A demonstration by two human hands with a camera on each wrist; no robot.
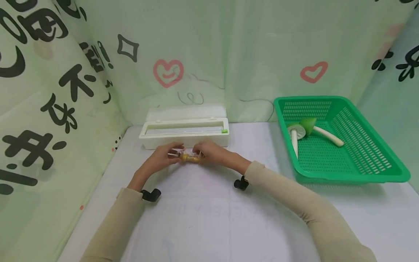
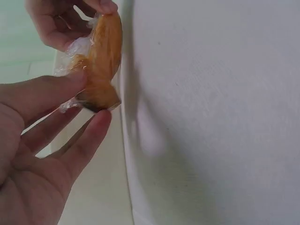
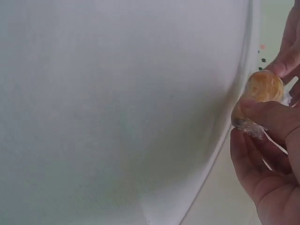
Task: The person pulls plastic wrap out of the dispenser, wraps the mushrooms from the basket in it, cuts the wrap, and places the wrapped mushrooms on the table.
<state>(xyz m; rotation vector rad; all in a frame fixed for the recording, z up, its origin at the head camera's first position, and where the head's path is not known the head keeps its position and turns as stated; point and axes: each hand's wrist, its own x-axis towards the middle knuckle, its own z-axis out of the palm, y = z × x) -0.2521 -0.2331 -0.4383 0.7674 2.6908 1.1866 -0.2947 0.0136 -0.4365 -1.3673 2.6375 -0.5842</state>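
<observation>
The left hand (image 1: pixel 161 158) and right hand (image 1: pixel 214 153) pinch opposite ends of one orange-brown elongated piece (image 2: pixel 107 44), before the white rectangular box (image 1: pixel 183 141). Clear crinkled plastic film (image 2: pixel 80 47) already covers it, seemingly; some loose edges are left.

One left hand (image 1: pixel 162 157) and one right hand (image 1: pixel 213 153) – two hands, two beige sleeves (image 1: pixel 126 211), two black wrist mounts (image 1: pixel 151 195). Between the hands, one film-wrapped orange bundle (image 2: pixel 105 51); how many pieces are inside, I cannot tell. One white box (image 1: pixel 186 140), with one lid (image 1: pixel 186 112) and one green tab (image 1: pixel 224 131). One green basket (image 1: pixel 353 178), holding two mushroom-shaped pieces (image 1: pixel 297 131) – two caps (image 1: pixel 307 126), two white stems (image 1: pixel 328 137). One table (image 1: pixel 203 225). On the curtain (image 1: pixel 255 47), two red hearts (image 1: pixel 168 76) and one four-pointed star outline (image 1: pixel 128 42)
</observation>
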